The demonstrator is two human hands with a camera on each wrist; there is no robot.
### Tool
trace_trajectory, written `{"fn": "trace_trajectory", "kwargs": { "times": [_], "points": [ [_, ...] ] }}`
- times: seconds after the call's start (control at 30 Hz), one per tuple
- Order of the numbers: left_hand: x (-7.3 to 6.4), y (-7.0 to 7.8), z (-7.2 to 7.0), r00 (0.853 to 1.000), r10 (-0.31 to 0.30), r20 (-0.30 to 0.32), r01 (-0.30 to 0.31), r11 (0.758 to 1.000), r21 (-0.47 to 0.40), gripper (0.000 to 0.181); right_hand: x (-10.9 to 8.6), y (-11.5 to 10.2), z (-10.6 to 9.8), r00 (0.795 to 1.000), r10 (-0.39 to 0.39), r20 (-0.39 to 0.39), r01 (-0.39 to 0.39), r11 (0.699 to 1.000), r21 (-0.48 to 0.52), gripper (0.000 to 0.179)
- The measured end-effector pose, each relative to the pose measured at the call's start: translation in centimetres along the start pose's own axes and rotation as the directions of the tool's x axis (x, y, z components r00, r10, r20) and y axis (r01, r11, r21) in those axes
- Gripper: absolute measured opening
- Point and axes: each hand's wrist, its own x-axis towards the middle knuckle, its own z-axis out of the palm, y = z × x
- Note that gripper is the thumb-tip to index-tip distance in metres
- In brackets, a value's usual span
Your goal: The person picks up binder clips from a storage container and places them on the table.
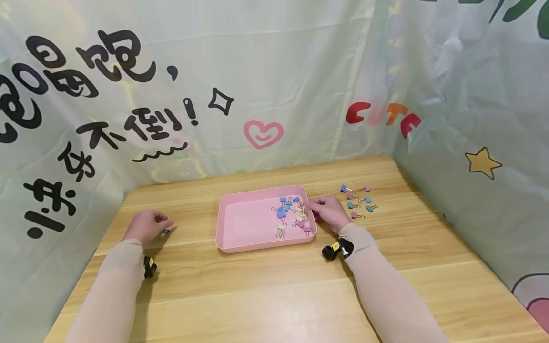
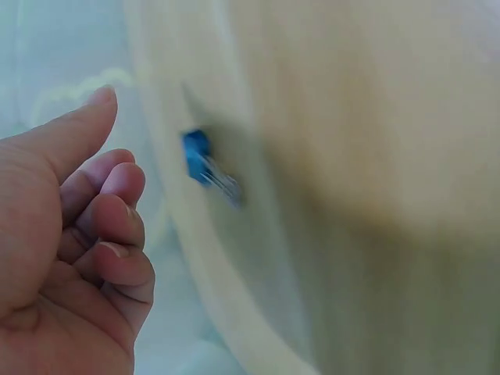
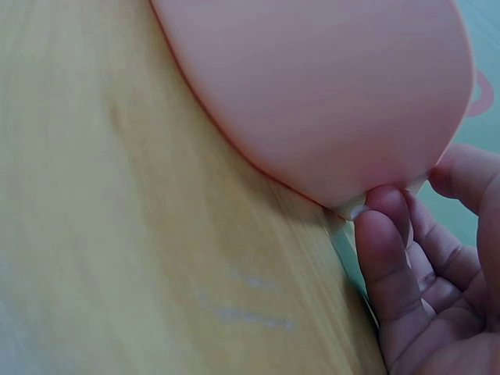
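Observation:
My right hand [image 1: 329, 212] pinches the right wall of a pink tray [image 1: 249, 219], its thumb over the rim and its other fingers on the outer side. In the right wrist view, the fingertips [image 3: 383, 234] are right at the edge of the tray [image 3: 328, 94]. Several blue, yellow and pink binder clips [image 1: 281, 215] lie in the tray's right half. At the left, my left hand [image 1: 147, 225] hovers by a single blue binder clip [image 2: 197, 156] on the table. Its fingers are loosely curled, and a gap shows between them and the clip in the left wrist view.
Right of the tray, several blue and pink binder clips [image 1: 353, 206] lie spread on the wooden table [image 1: 257, 295]. A printed cloth [image 1: 309, 85] hangs along the back and both sides of the table.

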Motion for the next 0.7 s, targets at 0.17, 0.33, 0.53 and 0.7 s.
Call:
{"fn": "trace_trajectory", "kwargs": {
  "times": [0.17, 0.33, 0.53, 0.7],
  "points": [
    [1.1, 1.9, -0.3, 1.000, -0.003, 0.020, 0.003, 1.000, -0.013, 0.036, 0.0, 0.0, 0.0, 1.000, 0.004, -0.006, -0.004, 1.000, 0.001, 0.034],
    [2.7, 5.2, 0.0, 0.999, 0.045, 0.015, -0.045, 0.999, -0.032, 0.039, 0.1, 0.2, 0.0, 1.000, -0.007, -0.008, 0.007, 1.000, -0.002, 0.035],
    [5.1, 9.2, 0.8, 0.989, 0.148, 0.007, -0.147, 0.988, -0.036, 0.035, 0.2, 0.2, -0.1, 1.000, 0.001, -0.015, -0.001, 1.000, -0.005, 0.037],
    [6.3, 12.6, 1.4, 0.982, 0.185, 0.018, -0.184, 0.982, -0.047, 0.034, 0.3, 0.3, 0.0, 1.000, -0.002, -0.020, 0.002, 1.000, -0.021, 0.037]
  ]
}}
